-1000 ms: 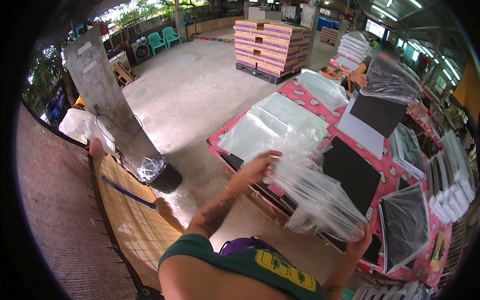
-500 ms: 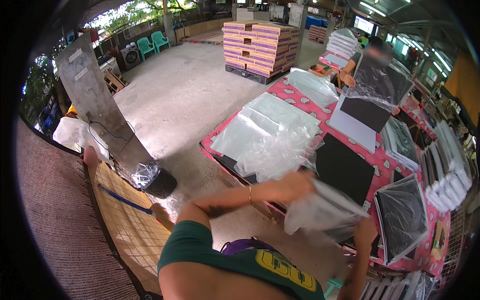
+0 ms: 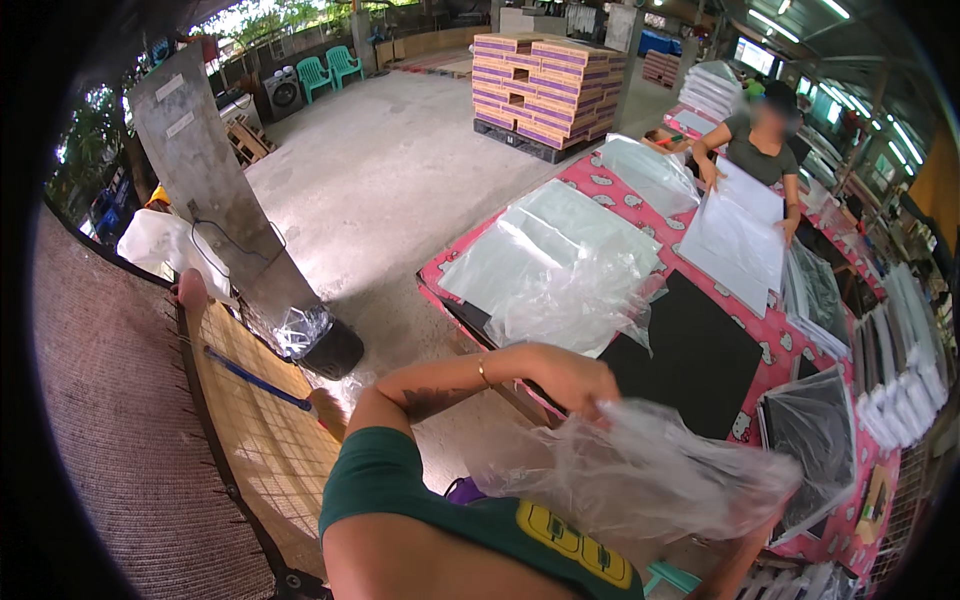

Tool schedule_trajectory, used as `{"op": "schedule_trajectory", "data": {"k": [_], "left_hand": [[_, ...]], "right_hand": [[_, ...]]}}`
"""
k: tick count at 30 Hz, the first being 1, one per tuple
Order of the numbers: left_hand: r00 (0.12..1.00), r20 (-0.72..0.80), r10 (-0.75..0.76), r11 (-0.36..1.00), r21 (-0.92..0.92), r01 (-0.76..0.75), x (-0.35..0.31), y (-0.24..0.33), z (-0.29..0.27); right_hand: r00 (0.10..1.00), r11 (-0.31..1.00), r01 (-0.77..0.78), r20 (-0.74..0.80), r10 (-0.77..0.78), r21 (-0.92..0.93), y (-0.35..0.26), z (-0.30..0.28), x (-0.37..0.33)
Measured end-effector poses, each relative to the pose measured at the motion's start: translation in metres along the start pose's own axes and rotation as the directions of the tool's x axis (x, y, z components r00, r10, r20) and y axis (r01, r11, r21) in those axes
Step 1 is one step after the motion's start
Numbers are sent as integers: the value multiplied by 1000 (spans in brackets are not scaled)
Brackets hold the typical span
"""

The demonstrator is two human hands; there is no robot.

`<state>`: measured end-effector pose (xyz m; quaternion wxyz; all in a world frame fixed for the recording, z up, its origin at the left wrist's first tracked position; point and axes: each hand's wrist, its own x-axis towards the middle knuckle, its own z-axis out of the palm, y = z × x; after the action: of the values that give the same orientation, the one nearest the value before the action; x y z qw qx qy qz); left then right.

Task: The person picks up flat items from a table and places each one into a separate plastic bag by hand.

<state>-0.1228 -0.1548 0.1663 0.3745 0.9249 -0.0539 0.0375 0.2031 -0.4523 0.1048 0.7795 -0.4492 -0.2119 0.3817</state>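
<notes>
A crumpled clear plastic bag [image 3: 640, 470] hangs in front of my body, stretched between my two hands. My left hand [image 3: 580, 383] is closed on its upper left part, near the table's front edge. At the bag's right end is my right hand [image 3: 772, 508], mostly covered by the film; its fingers are hard to see, but the bag is held up there. Just beyond my hands, a black board [image 3: 690, 350] lies on the pink patterned table cover [image 3: 790, 345]. To its left, loose clear film [image 3: 570, 300] is heaped on flat clear sleeves [image 3: 545, 235].
Across the table a co-worker [image 3: 755, 150] handles white sheets [image 3: 735, 245]. Bagged black boards [image 3: 810, 440] lie at right, near stacked wrapped packs [image 3: 900, 350]. A concrete post [image 3: 205, 190], black bin [image 3: 335, 350] and broom [image 3: 260, 380] are at left. Boxes [image 3: 545, 90] stand on a pallet behind.
The plastic bag has spread out wider between my hands, and my right hand has moved right and lower. The co-worker has lowered a film-covered black board and now has white sheets in hand.
</notes>
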Motion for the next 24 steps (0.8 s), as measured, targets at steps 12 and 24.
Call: {"op": "schedule_trajectory", "data": {"k": [12,24], "left_hand": [[964,-252,-84,387,-900,-201,-15,-44,13],[894,-448,13,8,-894,-448,-28,-70,6]], "right_hand": [[858,813,417,-119,-499,-405,40,-23,-5],[755,763,-170,416,508,-623,92,-110,-21]]}}
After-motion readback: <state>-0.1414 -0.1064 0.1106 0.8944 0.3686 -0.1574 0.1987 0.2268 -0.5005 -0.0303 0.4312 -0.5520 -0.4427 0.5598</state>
